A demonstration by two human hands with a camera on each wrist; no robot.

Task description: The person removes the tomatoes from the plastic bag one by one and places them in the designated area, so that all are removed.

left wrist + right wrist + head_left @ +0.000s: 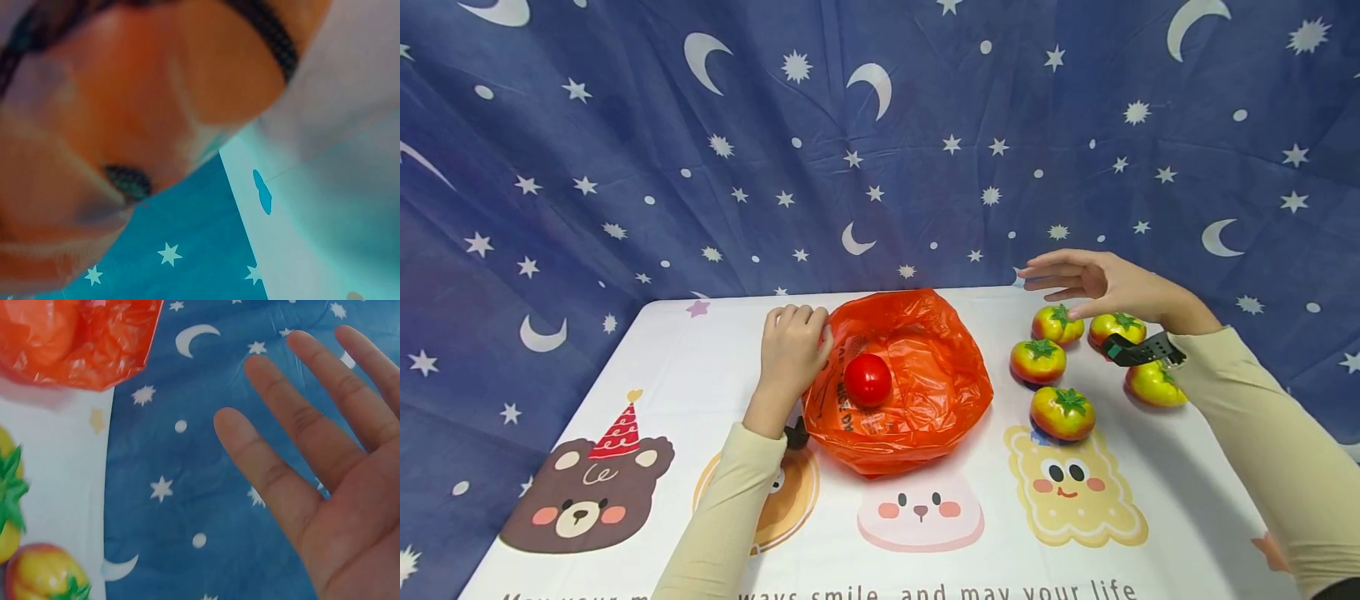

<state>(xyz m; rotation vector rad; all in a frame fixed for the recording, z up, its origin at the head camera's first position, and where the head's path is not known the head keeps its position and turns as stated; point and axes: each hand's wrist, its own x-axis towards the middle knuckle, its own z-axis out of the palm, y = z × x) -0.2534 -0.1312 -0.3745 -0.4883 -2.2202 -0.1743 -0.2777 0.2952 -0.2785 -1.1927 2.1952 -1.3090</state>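
Note:
An orange-red plastic bag (932, 367) lies with its mouth spread wide on the table. Inside it, toward the left, sits a smooth, round red thing (868, 380). My left hand (793, 346) grips the bag's left rim with curled fingers; its wrist view is blurred by the bag up close. Over the back right of the table hovers my right hand (1105, 285), fingers spread and holding nothing. Beneath and around it are several red-and-yellow fruits with green leafy tops, resembling tomatoes or persimmons, among them a front one (1063, 414) and a back one (1057, 325).
A white tablecloth (715, 358) with cartoon prints covers the table. Behind its far edge hangs a dark blue curtain (925, 167) with moons and stars. One fruit (1153, 385) is partly hidden by the right wrist's strap (1142, 350).

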